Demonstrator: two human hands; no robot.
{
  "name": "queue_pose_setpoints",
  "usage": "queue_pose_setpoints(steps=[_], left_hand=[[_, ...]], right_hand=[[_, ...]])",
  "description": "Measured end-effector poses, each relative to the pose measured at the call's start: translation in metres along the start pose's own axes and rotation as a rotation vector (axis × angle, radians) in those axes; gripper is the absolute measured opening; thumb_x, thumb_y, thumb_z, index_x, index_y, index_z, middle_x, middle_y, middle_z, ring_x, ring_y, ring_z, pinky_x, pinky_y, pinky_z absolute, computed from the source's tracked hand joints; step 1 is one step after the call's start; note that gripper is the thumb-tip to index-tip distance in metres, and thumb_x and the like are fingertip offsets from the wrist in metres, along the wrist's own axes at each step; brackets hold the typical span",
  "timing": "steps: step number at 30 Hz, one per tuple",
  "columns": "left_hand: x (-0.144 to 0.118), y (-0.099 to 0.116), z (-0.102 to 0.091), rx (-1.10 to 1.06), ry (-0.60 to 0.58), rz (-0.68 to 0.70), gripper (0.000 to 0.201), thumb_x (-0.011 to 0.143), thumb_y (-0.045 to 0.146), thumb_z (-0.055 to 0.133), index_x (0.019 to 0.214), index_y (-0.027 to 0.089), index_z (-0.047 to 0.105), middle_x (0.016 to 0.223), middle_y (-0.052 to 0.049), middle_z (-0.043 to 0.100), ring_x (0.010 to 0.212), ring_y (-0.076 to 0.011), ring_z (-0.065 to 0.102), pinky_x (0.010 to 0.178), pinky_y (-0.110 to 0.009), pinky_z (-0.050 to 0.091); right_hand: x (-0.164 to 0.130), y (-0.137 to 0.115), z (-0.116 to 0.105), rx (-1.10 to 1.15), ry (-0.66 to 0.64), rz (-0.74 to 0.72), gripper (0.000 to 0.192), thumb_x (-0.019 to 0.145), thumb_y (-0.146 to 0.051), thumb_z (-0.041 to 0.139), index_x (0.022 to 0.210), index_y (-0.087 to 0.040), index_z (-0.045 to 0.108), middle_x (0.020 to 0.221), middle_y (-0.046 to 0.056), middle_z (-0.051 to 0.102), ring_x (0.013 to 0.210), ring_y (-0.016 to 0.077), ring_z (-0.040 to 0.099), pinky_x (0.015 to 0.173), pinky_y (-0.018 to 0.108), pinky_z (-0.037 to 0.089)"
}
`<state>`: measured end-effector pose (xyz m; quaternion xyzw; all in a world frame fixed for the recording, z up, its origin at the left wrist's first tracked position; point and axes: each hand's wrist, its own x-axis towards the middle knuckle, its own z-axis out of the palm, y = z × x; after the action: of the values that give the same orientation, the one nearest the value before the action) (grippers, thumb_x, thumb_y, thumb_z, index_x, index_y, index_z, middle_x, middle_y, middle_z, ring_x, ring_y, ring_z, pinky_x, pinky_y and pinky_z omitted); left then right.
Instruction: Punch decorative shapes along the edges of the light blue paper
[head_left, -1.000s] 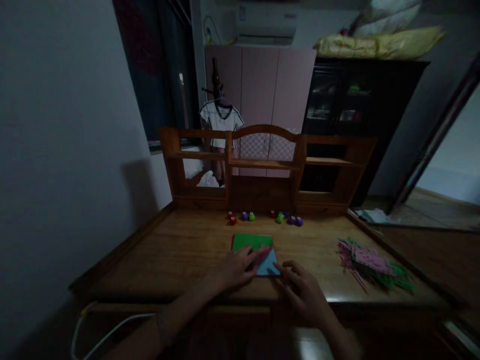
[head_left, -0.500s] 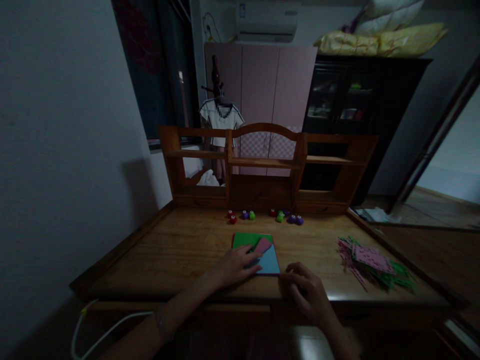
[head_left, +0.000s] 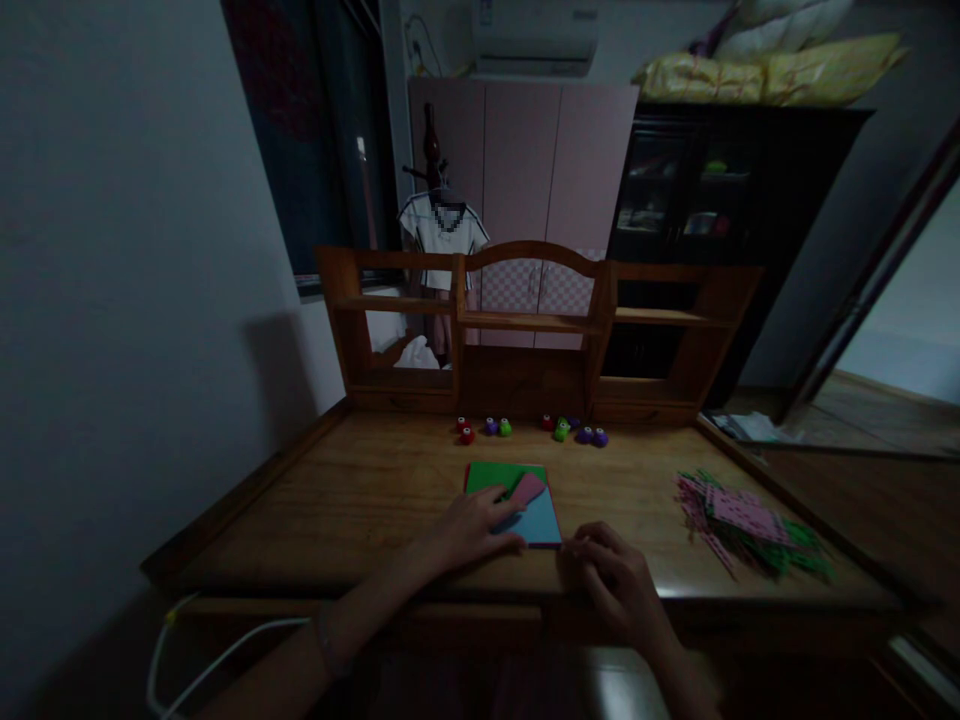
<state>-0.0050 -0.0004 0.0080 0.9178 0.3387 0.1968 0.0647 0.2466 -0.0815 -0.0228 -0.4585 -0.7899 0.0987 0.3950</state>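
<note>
On the desk in front of me lies a flat square piece (head_left: 541, 527), green at the back and light blue at the front, with a thin red edge. My left hand (head_left: 474, 525) rests over its left side, fingers spread and stretched out. A small pink paddle-shaped piece (head_left: 528, 488) lies on the square at that hand's fingertips; its narrow end is hidden. My right hand (head_left: 613, 580) is beside the square's near right corner, with its fingers curled together. Whether anything is inside those fingers is hidden.
Several small red, purple and green toys with eyes (head_left: 561, 431) stand along the back of the wooden desk (head_left: 360, 490). A pile of pink and green pieces (head_left: 750, 520) lies at the right. Behind rises a wooden shelf unit (head_left: 529, 322). A white cable (head_left: 225, 655) hangs at the lower left.
My right hand's fingers have drawn in slightly from the square's near right corner. My left hand stays on the square, nearly unmoved. The camera view has shifted a little.
</note>
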Motion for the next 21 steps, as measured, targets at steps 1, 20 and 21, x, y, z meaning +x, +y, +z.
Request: queue_pose_setpoints(steps=[1,20,21], left_hand=[[-0.0001,0.0005,-0.0007,0.000,0.000,0.001,0.050,0.078,0.061,0.049,0.116,0.030,0.054,0.103,-0.005,0.052,0.093,-0.0208,0.052,0.075,-0.028,0.041],[0.0012,0.0047,0.0001,0.042,0.015,-0.026,0.054,0.075,0.066,0.048,0.113,0.028,0.057,0.105,-0.007,0.051,0.092,-0.0222,0.052,0.078,-0.032,0.042],[0.0016,0.0049,0.0006,0.044,0.020,-0.033,0.055,0.075,0.066,0.048,0.113,0.028,0.057,0.105,-0.007,0.051,0.092,-0.0224,0.052,0.078,-0.032,0.042]], right_hand=[[0.0000,-0.0008,-0.0004,-0.006,-0.012,0.002,0.024,0.083,-0.016,0.043,0.096,-0.021,0.062,0.098,0.008,0.053,0.088,0.0195,0.054,0.072,0.028,0.043],[0.0035,-0.0035,-0.0035,-0.012,-0.047,0.015,0.030,0.085,-0.019,0.042,0.107,-0.023,0.061,0.100,0.008,0.054,0.089,0.0197,0.055,0.075,0.030,0.044],[0.0046,-0.0041,-0.0036,-0.006,-0.051,0.021,0.030,0.086,-0.019,0.041,0.109,-0.023,0.061,0.101,0.008,0.054,0.089,0.0194,0.055,0.075,0.030,0.044]])
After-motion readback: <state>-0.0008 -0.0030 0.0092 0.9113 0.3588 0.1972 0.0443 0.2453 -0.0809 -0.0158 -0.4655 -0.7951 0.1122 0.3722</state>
